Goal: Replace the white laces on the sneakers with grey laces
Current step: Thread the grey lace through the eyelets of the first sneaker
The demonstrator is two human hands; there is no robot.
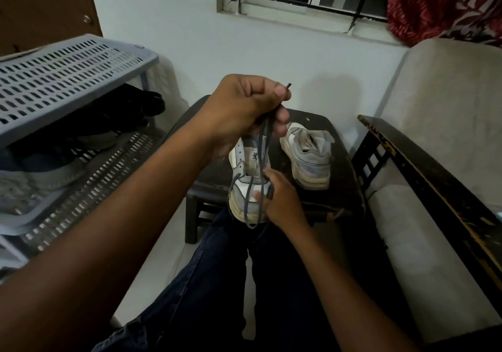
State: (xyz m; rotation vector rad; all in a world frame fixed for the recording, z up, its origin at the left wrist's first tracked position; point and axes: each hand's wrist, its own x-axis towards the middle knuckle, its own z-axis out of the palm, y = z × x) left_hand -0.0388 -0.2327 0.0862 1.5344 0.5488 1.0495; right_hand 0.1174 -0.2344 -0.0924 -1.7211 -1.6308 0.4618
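Two white and grey sneakers stand on a small dark wooden table (345, 188). The nearer sneaker (245, 177) is at the table's front edge; the other sneaker (309, 156) sits to its right, unlaced with its tongue up. My left hand (244, 109) is raised above the near sneaker and grips both ends of a grey lace (261, 161); one dark tip pokes out past the thumb. The lace hangs down in a loop over the sneaker's heel. My right hand (279, 199) pinches the hanging lace at the heel. No white lace is in view.
A grey plastic shoe rack (73, 79) with dark shoes stands at the left. A beige cushioned sofa (440, 161) with a dark wooden armrest is at the right. My legs in dark trousers (231, 283) reach under the table. A wall and barred window lie behind.
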